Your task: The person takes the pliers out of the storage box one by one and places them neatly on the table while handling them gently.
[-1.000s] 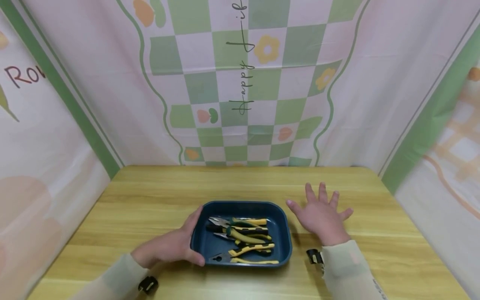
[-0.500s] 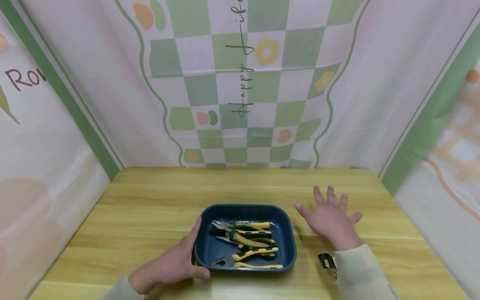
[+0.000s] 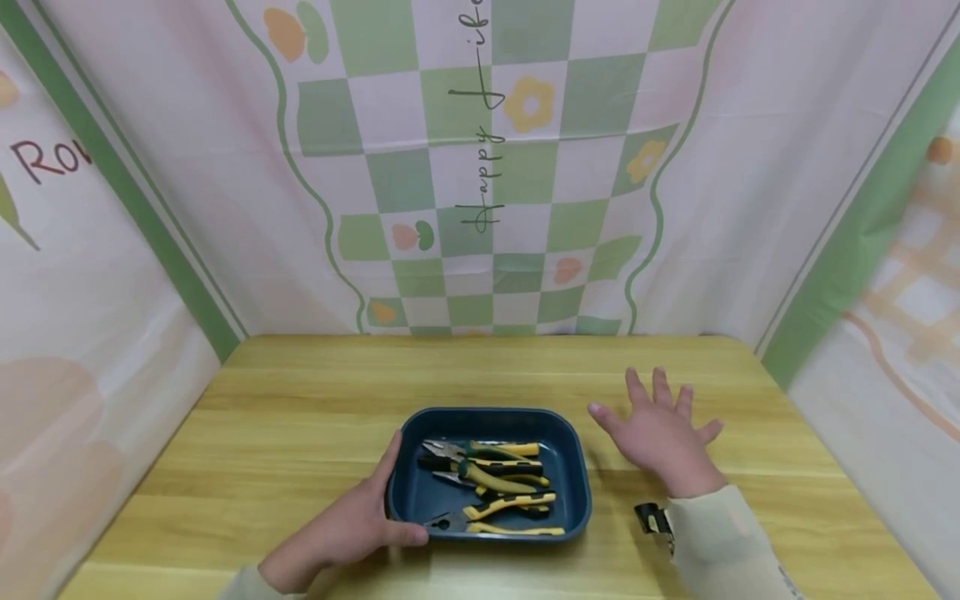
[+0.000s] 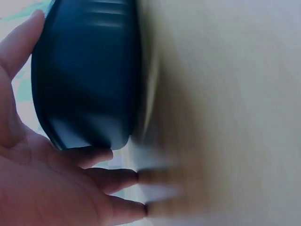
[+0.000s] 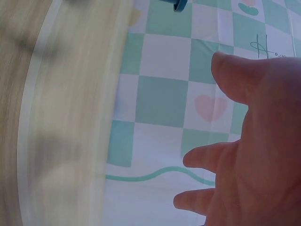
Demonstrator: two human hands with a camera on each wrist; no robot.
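A dark blue rectangular tray (image 3: 487, 411) sits on the table in the head view, holding several pliers. Pliers with green and yellow handles (image 3: 495, 481) lie across the others. Nearest the front rim are pliers with yellow and black handles (image 3: 517, 502). My left hand (image 3: 352, 523) spans the tray's left end, thumb at the front corner and fingers along the side. In the left wrist view, its straight fingers (image 4: 113, 180) lie at the tray's outer wall (image 4: 89, 80). Right of the tray, my right hand (image 3: 660, 437) has its fingers spread and holds nothing.
The wooden table (image 3: 315, 375) reaches back to a hanging checkered cloth (image 3: 480, 167). Cloth panels also stand at the left and right sides. A small black device (image 3: 652, 518) is at the right sleeve.
The tray has shifted slightly right along with my left hand, mostly in the first half second. My left thumb has moved a little along the front corner. My right hand has drifted right, fingers spread throughout.
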